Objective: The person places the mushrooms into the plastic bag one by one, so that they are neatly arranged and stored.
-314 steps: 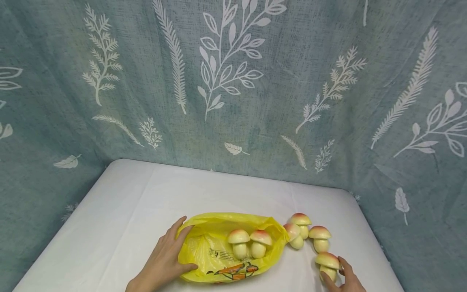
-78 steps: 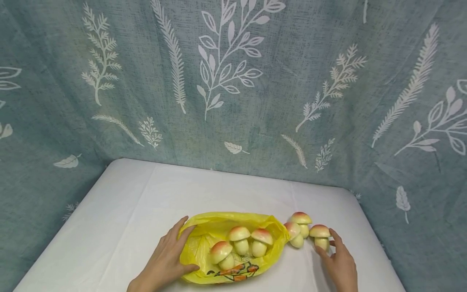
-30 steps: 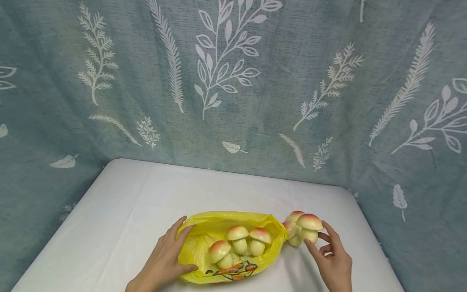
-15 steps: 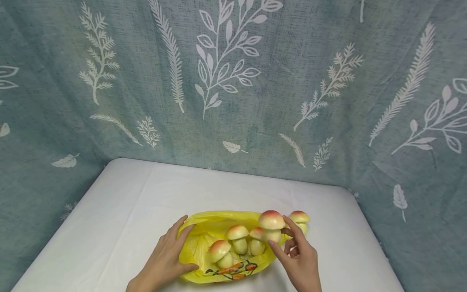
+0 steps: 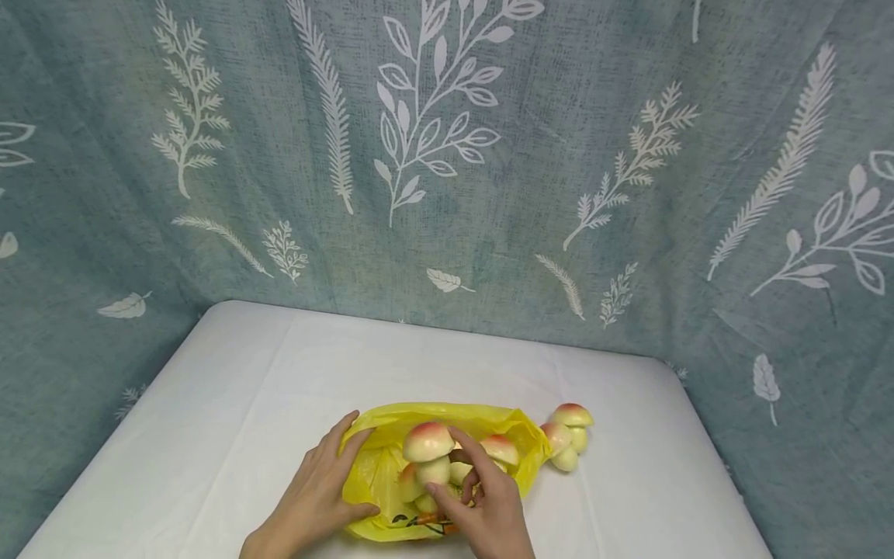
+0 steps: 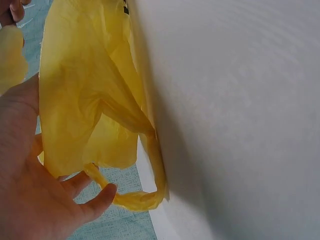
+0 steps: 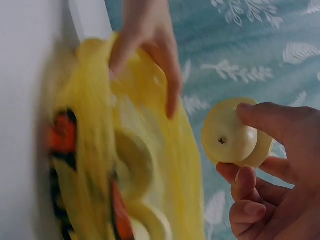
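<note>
At lower centre of the head view, the right hand [image 5: 485,505] pinched a toy mushroom [image 5: 428,444] between thumb and fingers, its reddish cap upward and its pale stem down, over the mouth of a yellow plastic bag [image 5: 380,470]. The right wrist view showed the stem's end, with a small dark mark on it, and a gap between that mushroom and the bag's rim. Just left of it in the head view, the left hand [image 5: 314,485] had thumb and fingers spread apart at the bag's left end, touching the rim and seemingly holding the mouth wide. Inside the bag, partly hidden by the right hand and its load, were a cap at right [image 5: 500,449], a mushroom at left [image 5: 408,483] and a glimpse of another between them. The loading looked more than half done: three appeared to be in, a fourth was in hand but not yet released, and two remained outside, a nearer mushroom [image 5: 563,460] beside the bag's right end and a farther mushroom [image 5: 574,417] touching or overlapping it, on the white table [image 5: 279,373].
</note>
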Tool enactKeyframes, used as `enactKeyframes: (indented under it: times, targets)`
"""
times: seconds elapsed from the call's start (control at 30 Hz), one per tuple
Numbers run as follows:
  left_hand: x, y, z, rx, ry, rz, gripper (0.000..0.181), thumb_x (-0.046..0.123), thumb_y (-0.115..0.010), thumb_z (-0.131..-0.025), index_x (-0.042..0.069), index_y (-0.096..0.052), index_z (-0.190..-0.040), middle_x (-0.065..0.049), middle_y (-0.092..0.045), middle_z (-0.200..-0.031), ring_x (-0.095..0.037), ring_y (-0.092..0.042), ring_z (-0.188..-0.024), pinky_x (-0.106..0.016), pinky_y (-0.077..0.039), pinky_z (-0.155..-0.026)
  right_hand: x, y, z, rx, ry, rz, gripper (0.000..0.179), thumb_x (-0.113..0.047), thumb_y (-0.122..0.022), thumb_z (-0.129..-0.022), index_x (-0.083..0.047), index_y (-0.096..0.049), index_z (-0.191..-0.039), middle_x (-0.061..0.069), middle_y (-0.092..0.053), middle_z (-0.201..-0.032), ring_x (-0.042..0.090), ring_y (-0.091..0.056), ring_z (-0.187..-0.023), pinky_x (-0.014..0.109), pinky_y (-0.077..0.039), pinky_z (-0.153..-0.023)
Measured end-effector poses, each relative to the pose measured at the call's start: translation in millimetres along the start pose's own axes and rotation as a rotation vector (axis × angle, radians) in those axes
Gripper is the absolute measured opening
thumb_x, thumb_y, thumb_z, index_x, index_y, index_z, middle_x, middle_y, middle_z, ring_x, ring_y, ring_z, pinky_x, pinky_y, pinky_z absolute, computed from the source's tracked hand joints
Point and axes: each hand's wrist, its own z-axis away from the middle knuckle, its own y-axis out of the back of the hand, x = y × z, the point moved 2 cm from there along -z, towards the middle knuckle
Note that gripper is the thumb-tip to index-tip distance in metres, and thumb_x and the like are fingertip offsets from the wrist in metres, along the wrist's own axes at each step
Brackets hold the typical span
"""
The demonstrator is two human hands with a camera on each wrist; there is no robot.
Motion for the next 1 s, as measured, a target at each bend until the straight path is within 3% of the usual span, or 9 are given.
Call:
enactKeyframes:
  times: [0.3,0.4,0.63,0.87,1.0]
  targets:
    - [0.4,1.4,0.3,0.011,0.007,-0.015,0.099,0.039,-0.095,-0.059,0.012,-0.049,-0.142,-0.016,-0.029,-0.156,-0.038,-0.044,-0.131,-0.059,-0.041,-0.098,-2,-41,-0.9,-0.078,0.140,0.084,0.059,-0.034,-0.079,-0.085,-0.021,-0.056,-0.138,-0.006,-0.069,-0.097,-0.009,-0.035,-0.047,0.009,-0.034,-0.042]
    - [-0.3,1.1,0.9,0.009,0.005,-0.017,0.099,0.040,-0.095,-0.059,0.012,-0.049,-0.142,-0.016,-0.029,-0.156,-0.038,-0.044,-0.130,-0.060,-0.041,-0.097,-2,-49,-1.9,-0.115,0.130,0.139,0.059,-0.038,-0.077,-0.087,-0.018,-0.055,-0.138,-0.005,-0.068,-0.099,-0.008,-0.038,-0.049,0.010,-0.036,-0.045]
    - [-1.6,-0.3,1.9,0.013,-0.004,-0.026,0.097,0.038,-0.094,-0.059,0.011,-0.050,-0.141,-0.015,-0.028,-0.157,-0.037,-0.044,-0.131,-0.059,-0.042,-0.097,-4,-61,-3.2,-0.164,0.138,0.252,0.062,-0.035,-0.079,-0.085,-0.015,-0.055,-0.138,-0.006,-0.069,-0.097,0.005,-0.062,-0.079,0.021,-0.051,-0.065]
    - [-1.0,-1.0,1.6,0.059,-0.044,-0.018,0.095,0.038,-0.094,-0.060,0.010,-0.051,-0.140,-0.017,-0.031,-0.155,-0.038,-0.046,-0.129,-0.059,-0.043,-0.095,-2,-69,-3.4,-0.188,0.128,0.343,0.063,-0.033,-0.082,-0.082,-0.012,-0.056,-0.136,-0.003,-0.071,-0.092,0.008,-0.064,-0.077,0.025,-0.051,-0.061]
    - [-0.4,-0.9,1.7,0.053,-0.042,-0.018,0.095,0.037,-0.094,-0.060,0.011,-0.050,-0.141,-0.017,-0.031,-0.154,-0.038,-0.047,-0.128,-0.059,-0.043,-0.095,-3,-72,-4.6,-0.215,0.112,0.403,0.064,-0.034,-0.082,-0.082,-0.010,-0.057,-0.135,-0.001,-0.072,-0.090,0.009,-0.064,-0.074,0.028,-0.051,-0.058]
